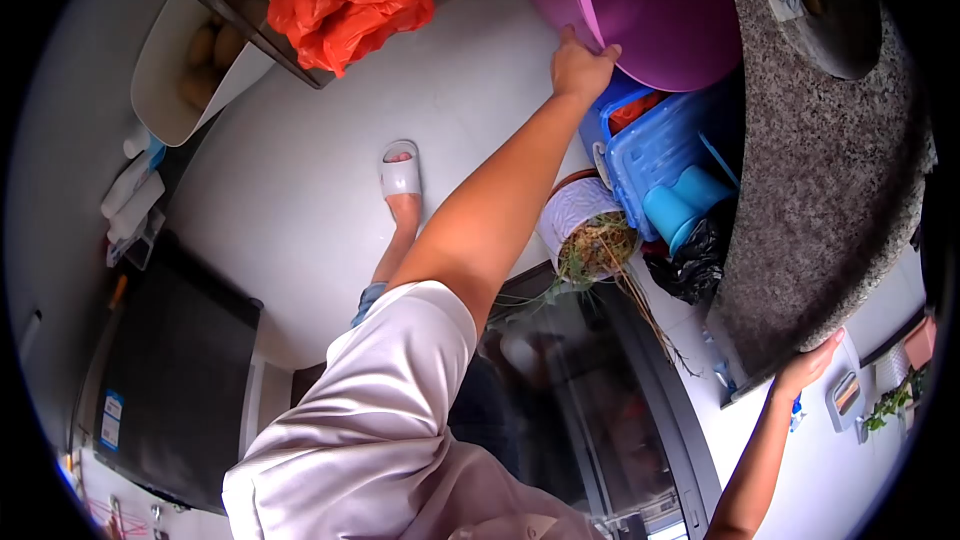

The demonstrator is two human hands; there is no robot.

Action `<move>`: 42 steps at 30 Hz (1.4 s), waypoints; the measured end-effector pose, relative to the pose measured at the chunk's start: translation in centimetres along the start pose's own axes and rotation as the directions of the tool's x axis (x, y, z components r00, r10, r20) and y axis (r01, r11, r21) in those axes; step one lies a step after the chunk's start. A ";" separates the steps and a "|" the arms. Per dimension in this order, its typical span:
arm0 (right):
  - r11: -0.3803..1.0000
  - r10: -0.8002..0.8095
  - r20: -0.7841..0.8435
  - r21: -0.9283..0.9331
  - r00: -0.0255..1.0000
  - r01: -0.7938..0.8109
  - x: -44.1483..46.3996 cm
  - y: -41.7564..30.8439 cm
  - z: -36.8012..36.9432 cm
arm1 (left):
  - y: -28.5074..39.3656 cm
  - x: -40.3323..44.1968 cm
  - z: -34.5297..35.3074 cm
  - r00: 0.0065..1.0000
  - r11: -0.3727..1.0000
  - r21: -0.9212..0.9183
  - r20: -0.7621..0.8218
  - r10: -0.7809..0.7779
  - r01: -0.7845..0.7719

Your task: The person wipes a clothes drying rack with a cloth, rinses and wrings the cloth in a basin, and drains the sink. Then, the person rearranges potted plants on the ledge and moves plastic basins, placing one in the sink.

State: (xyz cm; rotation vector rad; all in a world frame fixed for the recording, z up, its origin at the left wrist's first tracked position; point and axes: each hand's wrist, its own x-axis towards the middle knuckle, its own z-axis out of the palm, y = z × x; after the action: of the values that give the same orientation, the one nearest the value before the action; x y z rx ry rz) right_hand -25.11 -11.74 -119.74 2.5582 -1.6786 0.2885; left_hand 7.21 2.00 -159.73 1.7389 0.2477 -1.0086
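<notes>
A purple basin (670,10) stands tilted at the top, with a second purple rim beside it on its left. My left hand (584,68) is closed on the basin's lower left rim, thumb to the right. At the lower right, my right hand (808,368) holds the end edge of the speckled stone countertop (830,210); its fingers are partly hidden. Below the basin is a blue plastic container (650,155) with something red inside. Blue cups (685,202) and a black plastic bag (692,265) lie against it.
A white pot (578,215) of dry plants stands near the container. Red plastic bags (350,0) lie at the top left, beside a white bin (165,80) of brown round items. A slippered foot (401,175) is on the floor (290,180). A dark glossy cabinet (570,390) is below.
</notes>
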 end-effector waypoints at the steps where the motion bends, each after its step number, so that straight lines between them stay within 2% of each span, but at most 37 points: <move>1: 0.997 -0.045 -0.025 -0.058 0.999 0.043 0.0 0.4 0.0 | 0.5 -0.5 -0.3 1.000 1.000 -0.002 -0.029 0.010 -0.010; 4: 0.998 0.040 0.050 0.043 0.998 -0.042 -0.1 -1.4 0.0 | 1.9 -0.1 -0.6 0.990 0.991 -0.045 -0.068 0.120 -0.124; 5: 0.999 0.025 0.046 0.043 0.999 -0.027 0.0 -1.3 0.2 | 2.3 0.1 -0.3 0.983 0.983 -0.065 -0.069 0.169 -0.173; 7: 0.999 -0.001 0.039 0.033 0.999 0.000 0.0 -0.6 0.0 | 2.2 2.0 1.2 0.988 0.978 -0.183 -0.131 0.079 -0.102; 9: 0.999 -0.036 -0.001 -0.018 0.999 0.036 0.1 0.7 0.0 | 1.2 4.0 2.5 0.990 0.974 -0.216 -0.132 0.042 -0.070; 10: 0.998 -0.051 -0.018 -0.046 0.999 0.050 -0.1 0.8 0.0 | 0.7 4.6 2.4 0.993 0.980 -0.188 -0.110 0.051 -0.071; 13: 0.991 0.048 0.060 0.119 0.997 -0.055 0.0 -1.4 0.1 | -2.1 3.2 1.2 0.948 0.957 -0.013 -0.145 0.284 -0.289; 15: 0.994 0.011 0.039 0.111 0.999 -0.015 0.0 -0.9 0.4 | -3.6 -0.4 -2.0 0.810 0.811 0.279 -0.155 0.566 -0.514; 16: 0.995 0.012 0.035 0.095 0.999 -0.015 0.0 -0.6 0.3 | -4.6 -2.0 -3.4 0.894 0.907 0.081 -0.157 0.420 -0.413; 18: 0.997 0.021 0.029 0.076 0.999 -0.023 -0.1 -0.7 0.4 | -5.0 -6.2 -6.9 0.974 0.970 -0.107 -0.088 0.208 -0.217; 20: 0.997 0.034 0.024 0.067 0.999 -0.035 -0.1 -1.4 0.5 | -5.8 -10.1 -10.8 0.992 0.986 -0.112 -0.035 0.119 -0.123; 23: 0.998 0.018 0.024 0.052 1.000 -0.019 -0.1 -1.1 0.6 | -3.8 -16.1 -15.8 0.992 0.975 -0.187 -0.019 -0.127 0.121; 26: 0.989 0.073 0.077 0.120 0.994 -0.081 0.0 -1.3 0.5 | -3.7 -20.1 -19.4 0.987 0.975 -0.176 -0.063 -0.146 0.133; 29: 0.992 -0.021 -0.006 0.124 1.000 0.022 0.2 -0.2 1.1 | -4.6 -23.1 -22.2 0.982 0.981 -0.110 -0.084 -0.170 0.161; 31: 0.991 -0.071 -0.044 0.112 0.996 0.076 0.0 -2.9 0.9 | -5.1 -24.8 -23.9 0.984 0.990 -0.043 -0.108 -0.142 0.138; 32: 0.989 -0.082 -0.055 0.123 0.995 0.088 -0.2 -4.5 0.7 | -5.9 -25.7 -24.9 0.988 0.990 -0.047 -0.071 -0.137 0.134; 34: 0.973 -0.137 -0.107 0.173 0.985 0.155 -0.5 -4.9 0.9 | -7.1 -27.3 -26.9 0.986 0.993 0.091 -0.156 -0.062 0.077; 35: 0.955 -0.178 -0.157 0.211 0.971 0.209 -0.4 -4.0 1.0 | -7.6 -28.3 -27.8 0.979 0.991 0.073 -0.175 -0.101 0.115; 36: 0.931 -0.219 -0.206 0.248 0.954 0.267 -0.5 -3.7 1.3 | -6.9 -29.3 -28.3 0.971 0.987 0.053 -0.193 -0.139 0.151; 37: 0.954 -0.230 -0.279 0.125 0.932 0.273 -1.2 -4.2 1.0 | -6.2 -30.3 -28.9 0.961 0.982 0.032 -0.211 -0.176 0.187; 39: 0.833 -0.452 -0.514 0.049 0.729 0.552 -4.0 -7.7 1.5 | -6.2 -31.6 -30.5 0.943 0.965 -0.089 -0.208 -0.261 0.248; 41: 0.737 -0.570 -0.372 0.163 0.733 0.656 -10.5 -10.7 2.9 | -6.4 -32.8 -31.9 0.930 0.951 -0.131 -0.211 -0.302 0.279; 42: 0.670 -0.636 -0.177 0.355 0.751 0.652 -13.9 -13.3 4.2 | -6.7 -33.4 -32.6 0.920 0.948 -0.138 -0.237 -0.312 0.286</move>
State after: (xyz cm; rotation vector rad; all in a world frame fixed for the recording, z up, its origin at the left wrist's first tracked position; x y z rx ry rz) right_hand -17.79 5.47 -125.93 3.2004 -0.6216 0.6678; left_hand -1.09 42.65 -137.37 1.7707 0.7390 -0.9655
